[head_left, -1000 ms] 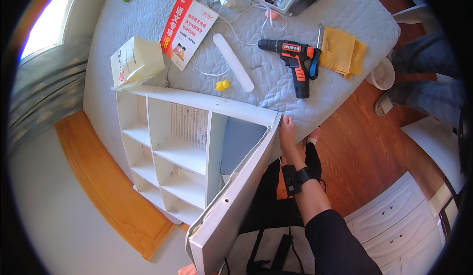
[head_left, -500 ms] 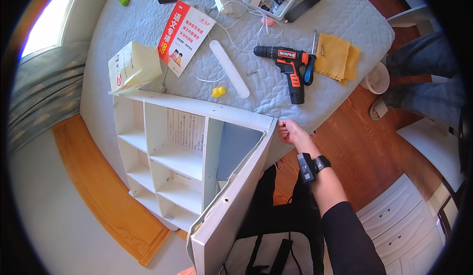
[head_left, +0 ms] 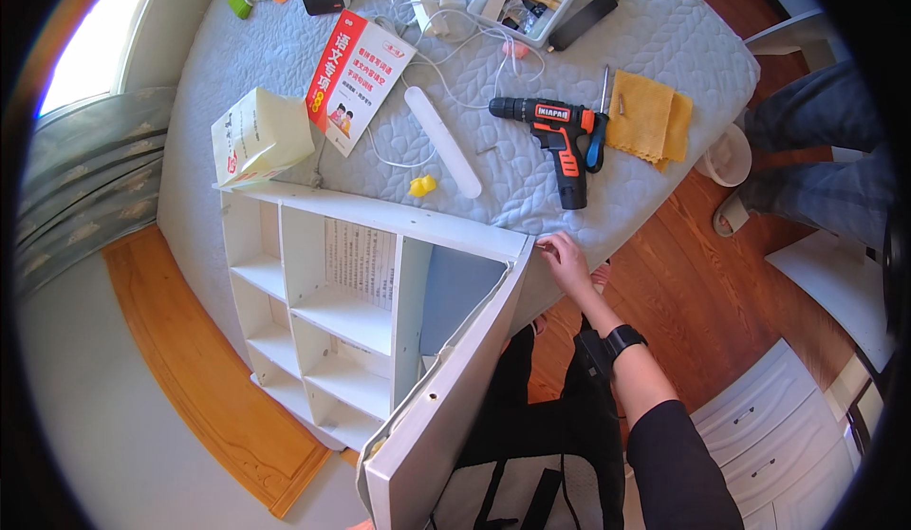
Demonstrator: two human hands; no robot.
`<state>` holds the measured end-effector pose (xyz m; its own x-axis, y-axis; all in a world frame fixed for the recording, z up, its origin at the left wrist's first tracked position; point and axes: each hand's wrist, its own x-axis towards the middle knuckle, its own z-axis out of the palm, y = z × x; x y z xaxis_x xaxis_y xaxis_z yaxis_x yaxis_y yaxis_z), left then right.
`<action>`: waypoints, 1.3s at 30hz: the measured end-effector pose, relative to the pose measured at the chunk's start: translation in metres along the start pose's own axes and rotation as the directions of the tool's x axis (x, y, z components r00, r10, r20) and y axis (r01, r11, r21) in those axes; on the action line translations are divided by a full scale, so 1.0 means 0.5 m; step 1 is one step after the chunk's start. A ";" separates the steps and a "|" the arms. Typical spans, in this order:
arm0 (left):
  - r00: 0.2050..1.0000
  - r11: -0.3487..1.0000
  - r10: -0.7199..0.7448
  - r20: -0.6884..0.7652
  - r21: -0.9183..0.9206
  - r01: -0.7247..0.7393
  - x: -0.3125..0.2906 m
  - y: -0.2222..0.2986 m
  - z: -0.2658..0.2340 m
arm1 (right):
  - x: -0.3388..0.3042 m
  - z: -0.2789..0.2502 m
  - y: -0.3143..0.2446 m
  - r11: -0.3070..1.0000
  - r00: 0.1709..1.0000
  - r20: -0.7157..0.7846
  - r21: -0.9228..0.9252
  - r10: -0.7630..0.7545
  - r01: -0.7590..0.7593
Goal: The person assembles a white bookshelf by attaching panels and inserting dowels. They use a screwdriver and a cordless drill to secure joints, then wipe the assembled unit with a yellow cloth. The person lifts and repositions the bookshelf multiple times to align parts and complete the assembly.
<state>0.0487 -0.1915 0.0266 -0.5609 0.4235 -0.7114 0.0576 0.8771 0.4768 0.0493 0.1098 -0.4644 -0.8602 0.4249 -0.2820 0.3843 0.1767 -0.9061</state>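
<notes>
item: one white shelf unit (head_left: 342,319), open compartments, placed at the near side of the quilted bed (head_left: 707,60); a broad pale side panel (head_left: 446,411), bearing one dark hole, slants toward the lower edge of the view.

right hand (head_left: 566,262): fingers bent, fingertips at the unit's upper right corner; we cannot tell whether they grasp the edge or pinch something small. a black band (head_left: 624,340) circles the wrist.

left hand (head_left: 361,525): a sliver only, beside the panel's lower end; we cannot tell its grip.

on the bed, we list: one black and orange cordless drill (head_left: 567,150); one screwdriver (head_left: 596,143), blue and black handle, just beside it; one yellow cloth (head_left: 648,120), folded; one long white bar (head_left: 443,141), rounded ends; one small yellow object (head_left: 422,185); one red and white book (head_left: 359,84); one pale yellow package (head_left: 264,136), near the unit's far left corner; one white tray (head_left: 506,30) of assorted small articles; one dark elongated object (head_left: 584,22), near the tray.
</notes>
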 end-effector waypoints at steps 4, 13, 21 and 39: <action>0.998 0.997 -0.066 -0.012 0.026 0.067 -0.004 0.002 0.002 | 0.022 0.005 0.011 0.589 0.692 0.434 0.366 0.577 -0.721; 0.987 0.989 -0.149 -0.055 0.009 0.150 -0.006 0.018 0.007 | 0.002 0.029 0.020 0.873 0.916 0.082 0.283 0.392 -0.398; 0.989 0.991 -0.090 -0.113 0.089 0.100 0.000 0.028 0.002 | 0.006 0.033 0.015 0.815 0.900 0.110 0.389 0.422 -0.430; 0.994 0.994 -0.088 -0.062 0.062 0.092 0.013 0.031 -0.006 | 0.026 0.000 0.004 0.792 0.854 0.179 0.319 0.488 -0.520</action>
<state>0.0438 -0.1758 0.0309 -0.6139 0.3297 -0.7173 0.0569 0.9247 0.3763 0.0387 0.1155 -0.4698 -0.6071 0.2900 -0.7398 0.6450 -0.3640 -0.6720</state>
